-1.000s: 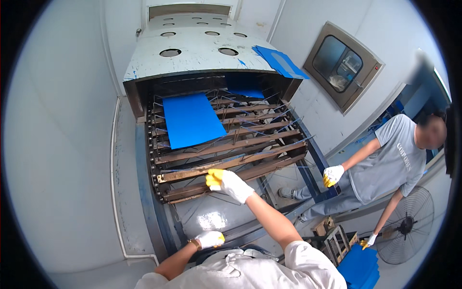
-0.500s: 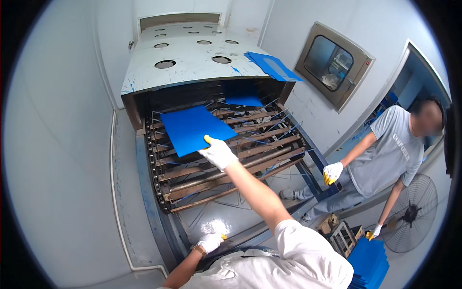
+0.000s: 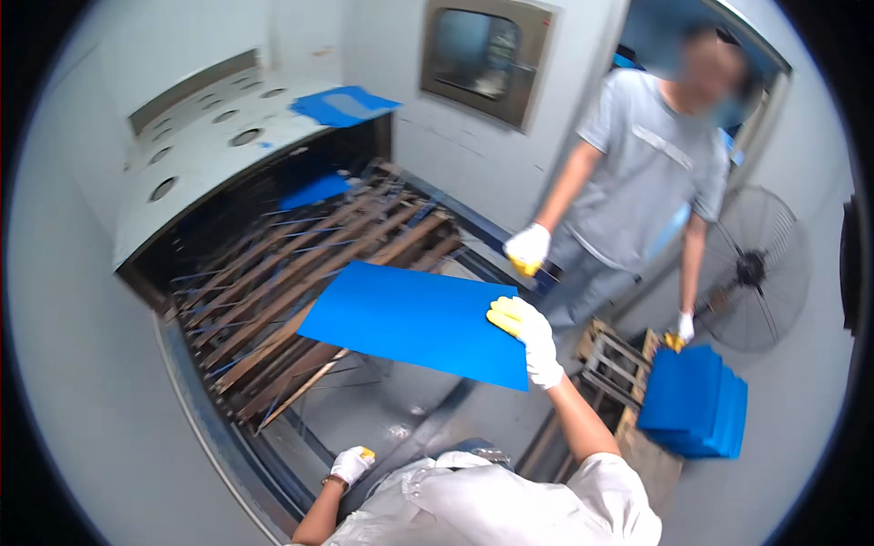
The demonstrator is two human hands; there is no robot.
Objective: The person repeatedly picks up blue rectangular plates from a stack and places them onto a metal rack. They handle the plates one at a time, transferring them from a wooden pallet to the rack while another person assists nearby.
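Note:
A flat blue sheet (image 3: pixel 410 318) hangs in the air in front of the conveyor. My right hand (image 3: pixel 528 337), in a white glove with yellow fingers, grips its right edge, the fingers lying over the top face. Down by my waist, my left hand (image 3: pixel 351 464) is gloved the same way, its fingers curled in, and nothing shows in it. Another blue sheet (image 3: pixel 315 191) lies on the conveyor's slatted bed (image 3: pixel 300 264), at the mouth of the machine hood.
Blue sheets (image 3: pixel 346 106) lie on the white hood (image 3: pixel 205 136). At the right a co-worker (image 3: pixel 637 173) stands with one gloved hand on a stack of blue sheets (image 3: pixel 692 400), set on a wooden pallet (image 3: pixel 651 455). Behind the stack is a floor fan (image 3: pixel 751 264).
My view has turned to the right. My right hand has lifted the blue sheet off the conveyor and carried it right, toward the co-worker's side. The left hand stays low by my waist.

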